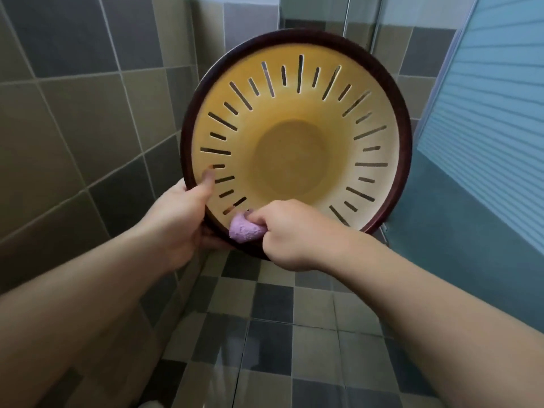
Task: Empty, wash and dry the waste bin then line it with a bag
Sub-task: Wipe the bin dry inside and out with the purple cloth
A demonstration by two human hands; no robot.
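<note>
The waste bin (295, 142) is held up in the air with its open mouth tipped toward the camera, so the whole inside shows: a yellow-cream wall pierced by a ring of narrow slots, a plain round bottom, and a dark maroon rim. It touches neither the floor nor any wall.

The left hand (179, 219) grips the rim at its lower left, thumb pressed flat on the inner wall beside the slots and the other fingers curled behind and under the rim. The right hand (291, 234) is closed around a small lilac cloth (245, 229), bunched up and pressed against the inside of the bin just above the lower rim, close beside the left hand. Both forearms are bare.

The room is tiled. The wall on the left carries large square tiles in muted olive and grey. The floor (282, 319) below has a smaller checker of grey and beige tiles and looks glossy. On the right stands a pale blue ribbed panel (494, 119) above a plain teal surface, with glass panes behind the bin at the top.
</note>
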